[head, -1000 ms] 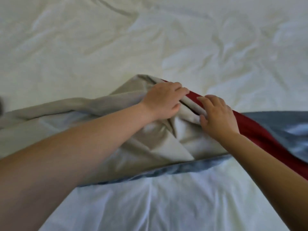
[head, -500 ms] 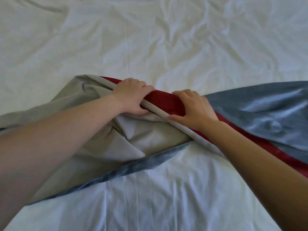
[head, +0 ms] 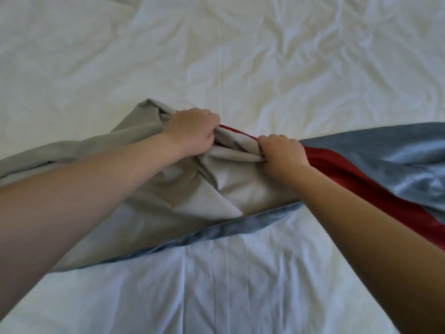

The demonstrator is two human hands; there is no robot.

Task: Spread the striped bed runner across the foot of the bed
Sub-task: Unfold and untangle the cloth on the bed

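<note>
Clearly, the striped bed runner (head: 240, 191) lay across the white sheet (head: 216, 285) of the bed, but it was twisted in the middle. On the right side its blue and red stripes faced up and were mostly flat; on the left side the beige backing was turned up and bunched. The left hand (head: 192, 136) was closed in a fist around a gathered fold of the beige cloth. The right hand (head: 281, 153), close beside it, was also closed on the cloth, at the edge where the red stripe began. I judged that if both hands pulled without untwisting first, the wrong side could stay up, and the sheet below could wrinkle more.
</note>
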